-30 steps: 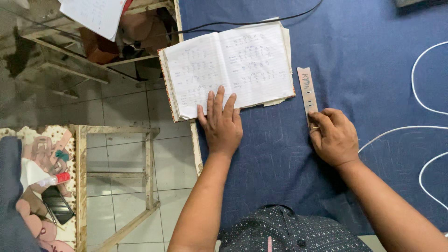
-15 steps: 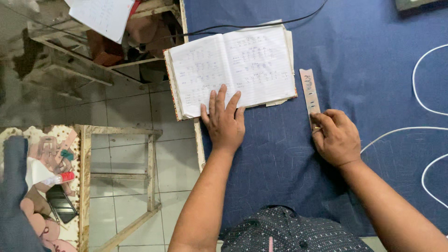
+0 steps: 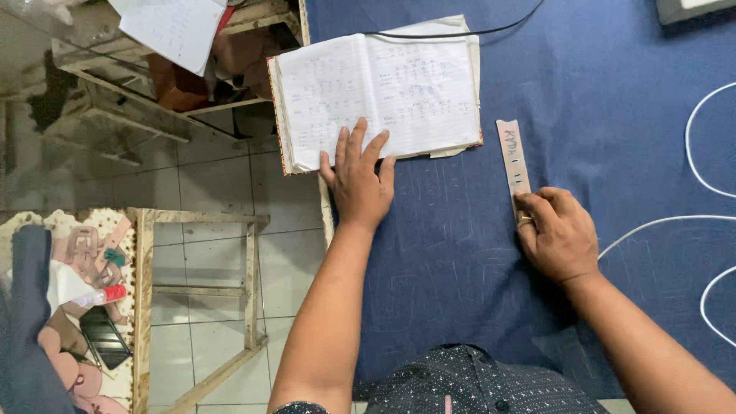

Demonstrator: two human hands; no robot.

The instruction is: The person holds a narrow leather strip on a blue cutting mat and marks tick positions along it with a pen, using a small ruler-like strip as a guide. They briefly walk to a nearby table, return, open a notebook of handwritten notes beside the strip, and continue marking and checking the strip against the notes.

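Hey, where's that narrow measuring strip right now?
The narrow strip lies flat on the blue fabric, just right of the open notebook, with the right hand pressing its near end.

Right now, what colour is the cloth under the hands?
Dark blue cloth, with faint chalk marks; head view.

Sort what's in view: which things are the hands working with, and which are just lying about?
In hand:
left hand on open notebook
right hand on narrow strip
blue cloth

Lying about:
white cord
black cable
loose paper
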